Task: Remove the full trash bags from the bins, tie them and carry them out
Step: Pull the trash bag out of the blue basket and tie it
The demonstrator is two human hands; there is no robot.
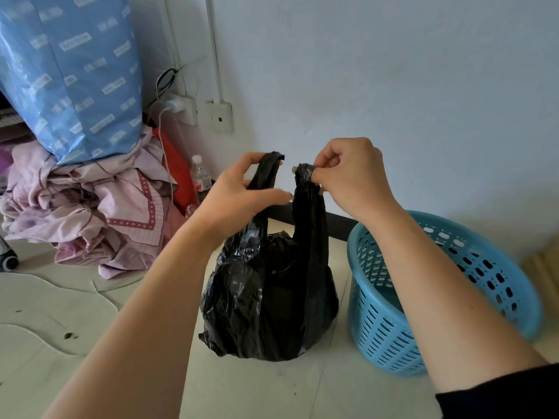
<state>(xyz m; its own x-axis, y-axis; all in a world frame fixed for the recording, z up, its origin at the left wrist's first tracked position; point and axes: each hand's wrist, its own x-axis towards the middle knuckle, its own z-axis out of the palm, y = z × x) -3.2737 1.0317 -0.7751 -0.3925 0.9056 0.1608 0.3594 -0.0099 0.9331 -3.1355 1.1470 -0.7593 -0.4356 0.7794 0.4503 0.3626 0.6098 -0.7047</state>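
A full black trash bag [269,297] stands on the pale floor in the middle of the view. Its two handle loops are pulled upward and held apart. My left hand [242,192] grips the left loop near its top. My right hand [351,176] pinches the right loop, which is wrapped around a finger. A blue perforated plastic bin [453,297] stands just right of the bag with no liner in sight, its near side partly hidden by my right forearm.
A heap of pink bedding [90,213] lies at the left under a large blue woven sack [72,74]. A plastic water bottle [201,176] stands by the wall below two sockets [219,116]. A caster wheel [9,263] shows at the far left.
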